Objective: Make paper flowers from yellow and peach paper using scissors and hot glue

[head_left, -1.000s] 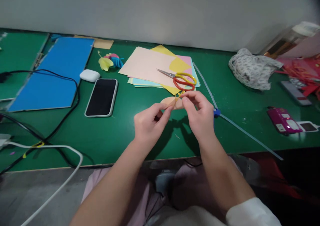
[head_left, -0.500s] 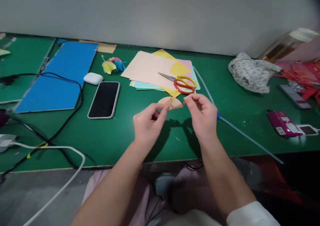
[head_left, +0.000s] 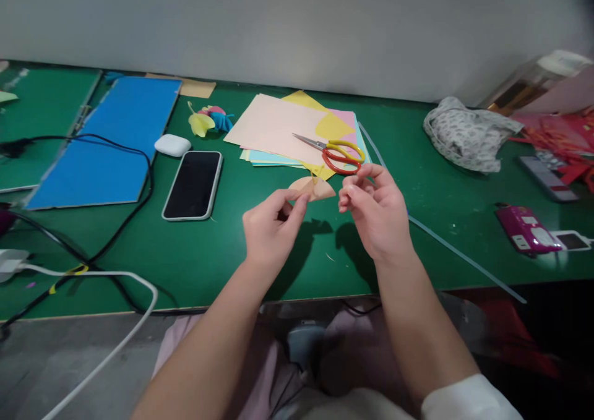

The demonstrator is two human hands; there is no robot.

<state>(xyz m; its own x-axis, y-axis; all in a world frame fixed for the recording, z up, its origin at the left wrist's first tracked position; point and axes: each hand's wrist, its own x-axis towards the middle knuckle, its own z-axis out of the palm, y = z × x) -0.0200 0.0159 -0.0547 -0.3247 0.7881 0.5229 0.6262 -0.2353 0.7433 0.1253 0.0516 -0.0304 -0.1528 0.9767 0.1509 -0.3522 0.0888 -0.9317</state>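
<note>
My left hand (head_left: 275, 225) pinches a folded, half-round peach paper piece (head_left: 322, 189) between thumb and fingertips, with a thin yellowish strand at its top. Just right of the paper, apart from it, my right hand (head_left: 377, 208) has its thumb and fingers drawn together; whatever may be between them is too small to make out. Beyond the hands, scissors (head_left: 327, 150) with yellow and red handles lie on a stack of coloured paper (head_left: 273, 120). Small yellow, pink and blue paper shapes (head_left: 204, 123) rest left of the stack.
A phone (head_left: 193, 186) and white earbud case (head_left: 172, 145) lie left, near a blue board (head_left: 109, 141) and cables. A long pale strip (head_left: 464, 256) runs right. Farther right are a patterned cloth (head_left: 464, 137) and a purple device (head_left: 526, 229).
My left hand and the peach paper have shifted slightly left. My right hand has turned, its fingers curling inward, and sits a little farther from the paper.
</note>
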